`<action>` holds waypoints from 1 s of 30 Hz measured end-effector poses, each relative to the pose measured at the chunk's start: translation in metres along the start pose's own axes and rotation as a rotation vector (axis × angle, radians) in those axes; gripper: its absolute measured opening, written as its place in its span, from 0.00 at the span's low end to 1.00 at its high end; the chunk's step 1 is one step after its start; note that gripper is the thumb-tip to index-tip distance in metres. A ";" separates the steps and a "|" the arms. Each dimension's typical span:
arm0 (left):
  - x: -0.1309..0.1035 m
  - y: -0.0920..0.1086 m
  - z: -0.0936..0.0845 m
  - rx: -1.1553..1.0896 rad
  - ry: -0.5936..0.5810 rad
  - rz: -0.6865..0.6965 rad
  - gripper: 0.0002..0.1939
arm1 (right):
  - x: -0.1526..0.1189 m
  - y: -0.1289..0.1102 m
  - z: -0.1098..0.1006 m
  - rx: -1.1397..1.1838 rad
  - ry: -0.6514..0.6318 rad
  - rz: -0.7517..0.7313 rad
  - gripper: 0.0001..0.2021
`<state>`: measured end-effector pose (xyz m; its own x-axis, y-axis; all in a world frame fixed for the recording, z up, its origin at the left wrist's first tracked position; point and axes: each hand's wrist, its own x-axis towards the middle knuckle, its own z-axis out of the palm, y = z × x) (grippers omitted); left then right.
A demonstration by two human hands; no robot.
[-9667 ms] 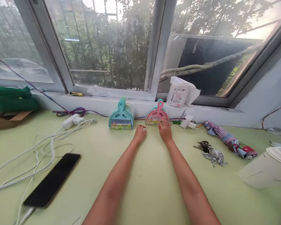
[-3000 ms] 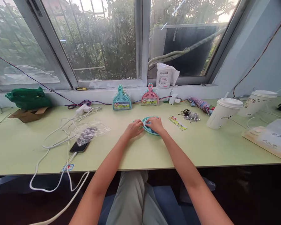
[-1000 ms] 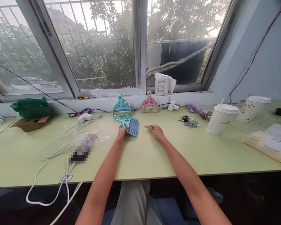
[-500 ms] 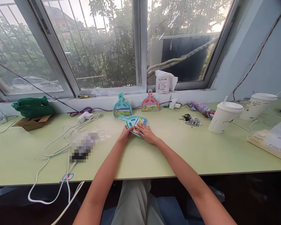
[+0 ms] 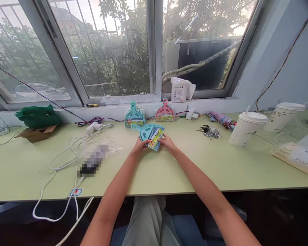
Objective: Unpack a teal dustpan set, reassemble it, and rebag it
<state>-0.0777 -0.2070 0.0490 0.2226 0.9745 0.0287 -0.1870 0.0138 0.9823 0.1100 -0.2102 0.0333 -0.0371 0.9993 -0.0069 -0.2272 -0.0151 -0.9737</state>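
A small teal dustpan-and-brush set [image 5: 149, 132] with a colourful paper label across it is held just above the green table [image 5: 184, 164], in front of me. My left hand [image 5: 140, 146] grips its near left edge. My right hand [image 5: 166, 141] holds its right side at the label. Behind it, a stack of teal sets [image 5: 135, 117] and a pink set [image 5: 165, 112] lean against the window ledge.
White cables [image 5: 66, 160] and a blurred phone in a clear plastic bag [image 5: 92, 160] lie at the left. A green bag [image 5: 38, 116] and cardboard sit far left. Keys [image 5: 210, 131], a folded umbrella [image 5: 222, 119], two lidded cups [image 5: 248, 128] and a paper bag [image 5: 297, 157] are at the right.
The label, which my right hand picked up from the table a second ago, now lies across the teal set. Both hands have tilted the set slightly up and to the right.
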 end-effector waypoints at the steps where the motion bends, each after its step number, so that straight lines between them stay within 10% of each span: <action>1: -0.001 0.001 0.000 0.008 -0.015 0.003 0.34 | 0.000 0.000 -0.001 0.054 -0.012 0.010 0.29; 9: -0.001 0.015 -0.008 0.366 -0.035 0.077 0.24 | -0.002 -0.006 -0.004 0.255 0.071 0.010 0.22; 14: -0.005 0.030 -0.050 1.174 0.825 0.315 0.27 | 0.000 -0.011 -0.016 0.294 0.172 -0.031 0.22; 17: -0.011 0.029 -0.089 1.339 1.109 0.125 0.33 | 0.001 -0.011 -0.023 0.309 0.273 -0.020 0.23; 21: -0.013 0.021 -0.117 1.434 0.804 -0.114 0.25 | 0.002 -0.011 -0.030 0.319 0.379 0.009 0.24; 25: -0.005 0.023 -0.096 1.484 0.279 0.200 0.24 | 0.004 -0.010 -0.033 0.338 0.428 0.023 0.26; 30: -0.002 0.024 -0.049 1.366 0.158 0.594 0.29 | 0.005 -0.013 -0.036 0.353 0.456 0.017 0.26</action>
<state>-0.1295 -0.1980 0.0632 0.3171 0.7776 0.5429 0.8239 -0.5094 0.2483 0.1479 -0.2033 0.0373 0.3619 0.9115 -0.1957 -0.5440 0.0360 -0.8383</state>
